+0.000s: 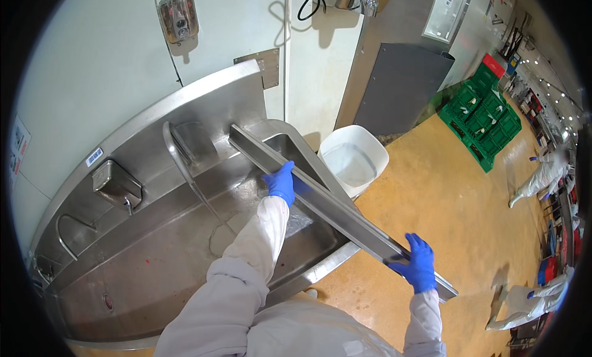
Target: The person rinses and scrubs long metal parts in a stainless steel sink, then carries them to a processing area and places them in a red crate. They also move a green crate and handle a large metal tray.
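A long stainless-steel channel [333,213] lies diagonally across the right end of a steel trough sink [175,260]. Its far end leans by the sink's back corner, and the near end juts past the front rim over the floor. My left hand [281,185], in a blue glove, grips the channel's edge above the basin. Further down its length, my right hand [418,264], also blue-gloved, straddles the channel near its outer end, thumb on one side and fingers on the other. A curved tap [178,160] stands left of my left hand, and a thin stream appears to fall from it.
A white plastic tub [354,158] stands on the floor beside the sink. Green crates [481,111] are stacked on a pallet further right. Two people in white coveralls [541,176] are at far right. A steel dispenser [117,185] is mounted on the sink's back wall.
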